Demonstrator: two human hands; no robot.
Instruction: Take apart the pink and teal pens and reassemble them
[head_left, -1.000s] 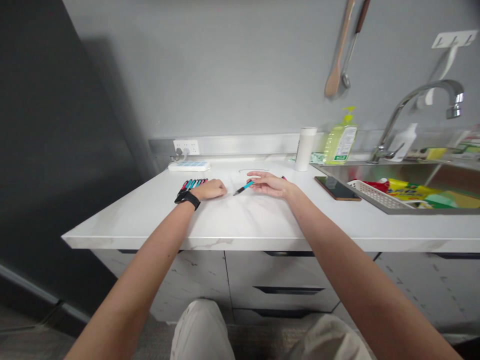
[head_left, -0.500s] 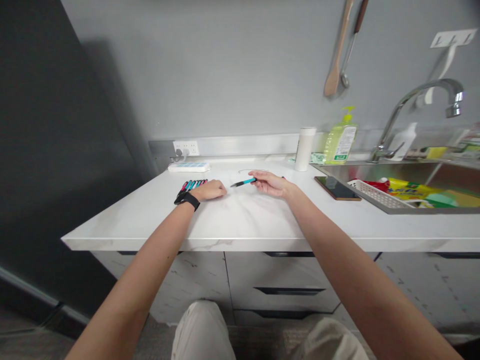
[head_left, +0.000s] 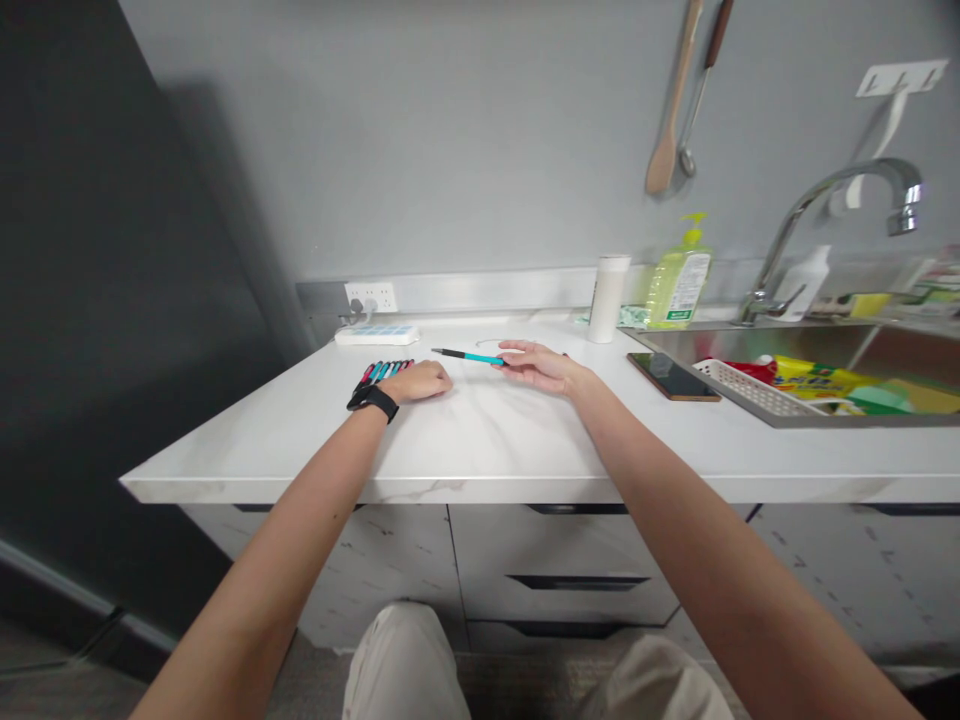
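Note:
My right hand (head_left: 536, 366) is above the counter, its thumb and fingers closed on one end of a teal pen (head_left: 480, 358) with a black grip. The pen points left, nearly level, its tip over the space just beyond my left hand. My left hand (head_left: 421, 381), with a black band on the wrist, rests on the counter with its fingers curled in and nothing visible in them. Beside it lies a row of several pens (head_left: 382, 371) in pink, teal, white and black, partly covered by that hand and wrist.
A white power strip (head_left: 376, 335) lies behind the pens. To the right are a white cylinder (head_left: 608, 300), a yellow-green soap bottle (head_left: 679, 285), a phone (head_left: 672, 376) and the sink (head_left: 795, 421), with a white basket (head_left: 757, 388) at its edge.
The teal pen has swung in my right hand: its tip is higher and farther left, and more of its barrel shows. My left hand has stayed in place.

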